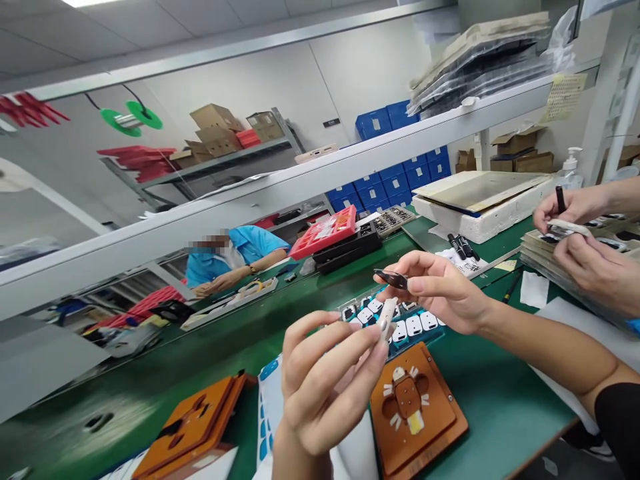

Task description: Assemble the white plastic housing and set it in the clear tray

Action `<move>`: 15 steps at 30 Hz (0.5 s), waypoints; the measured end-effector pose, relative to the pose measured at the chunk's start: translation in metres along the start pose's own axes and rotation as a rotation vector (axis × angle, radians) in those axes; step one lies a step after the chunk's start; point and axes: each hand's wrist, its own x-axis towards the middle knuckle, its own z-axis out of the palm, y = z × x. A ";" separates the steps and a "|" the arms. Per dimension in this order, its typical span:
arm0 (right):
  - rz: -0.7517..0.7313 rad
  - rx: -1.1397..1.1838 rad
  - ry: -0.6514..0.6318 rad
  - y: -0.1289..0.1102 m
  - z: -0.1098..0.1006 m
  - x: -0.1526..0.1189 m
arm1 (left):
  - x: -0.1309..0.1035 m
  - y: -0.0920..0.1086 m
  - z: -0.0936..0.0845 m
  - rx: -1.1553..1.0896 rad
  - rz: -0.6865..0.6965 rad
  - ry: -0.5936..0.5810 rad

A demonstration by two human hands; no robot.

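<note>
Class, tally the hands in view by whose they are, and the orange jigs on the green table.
Person's own hands: 2, left hand and right hand
Co-worker's hands at far right: 2
Orange jigs: 2, the second at lower left
Total: 6

no legible text, yellow note (565, 95) on shelf too blurred

My left hand (325, 387) is bare: no glove, ring, or finger cot, and no watch or strap at the wrist. My right hand (440, 290) is likewise uncovered, nails short and unpainted. My right forearm is bare up to a black sleeve (620, 420), whose edge shows at the lower right corner of the view. No sleeve is visible on my left forearm.
</note>
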 end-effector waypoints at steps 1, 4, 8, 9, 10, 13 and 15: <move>-0.002 -0.002 -0.007 0.000 0.000 0.000 | 0.001 0.000 0.000 0.003 0.000 -0.003; -0.011 -0.004 -0.023 0.000 -0.001 0.000 | 0.001 0.001 0.000 0.012 -0.009 -0.027; -0.006 -0.023 -0.006 0.000 0.000 0.001 | -0.001 -0.002 -0.002 -0.020 -0.037 -0.072; 0.001 -0.031 0.005 0.000 0.000 0.001 | -0.002 -0.004 -0.002 -0.029 -0.049 -0.085; 0.009 -0.039 0.018 -0.001 0.001 0.002 | -0.005 -0.006 -0.002 -0.041 -0.055 -0.090; 0.031 -0.058 0.055 -0.004 0.002 0.004 | -0.016 -0.014 -0.001 -0.099 -0.066 -0.071; 0.042 -0.056 0.063 -0.005 0.002 0.006 | -0.024 -0.019 0.000 -0.139 -0.112 -0.049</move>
